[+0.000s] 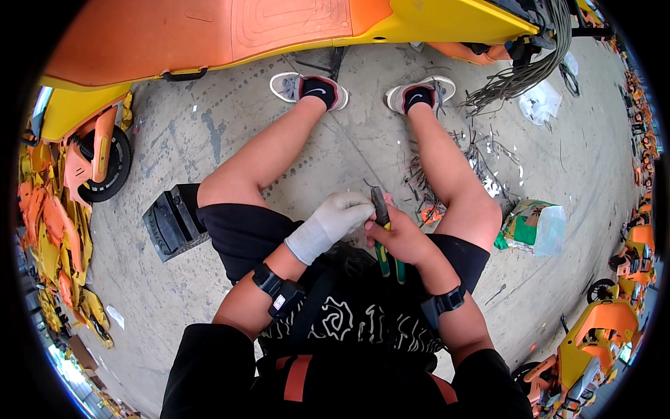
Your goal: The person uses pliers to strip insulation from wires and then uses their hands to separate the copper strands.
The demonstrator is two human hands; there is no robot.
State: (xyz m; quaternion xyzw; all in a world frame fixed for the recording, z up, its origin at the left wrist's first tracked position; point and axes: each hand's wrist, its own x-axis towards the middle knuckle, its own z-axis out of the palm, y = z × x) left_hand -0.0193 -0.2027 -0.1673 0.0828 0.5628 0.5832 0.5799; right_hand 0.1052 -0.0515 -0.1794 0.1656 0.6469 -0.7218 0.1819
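My left hand [343,216], in a light grey knit glove, has its thumb and fingers pinched together close to the pliers' jaws; whatever tiny thing lies between the fingertips cannot be made out. Bare, my right hand [400,235] is closed around pliers [381,207] with dark metal jaws and green-and-yellow handles. The jaws point away from my body, and a thin dark strand curves near their tip. Both hands meet above the floor between my knees.
Ahead stands an orange-and-yellow scooter body [288,31], with a bundle of grey cables [523,78] hanging at its right. Cut scraps [419,180] lie by my right leg, beside a plastic bag [536,228]. A black bin-like part [175,222] sits left.
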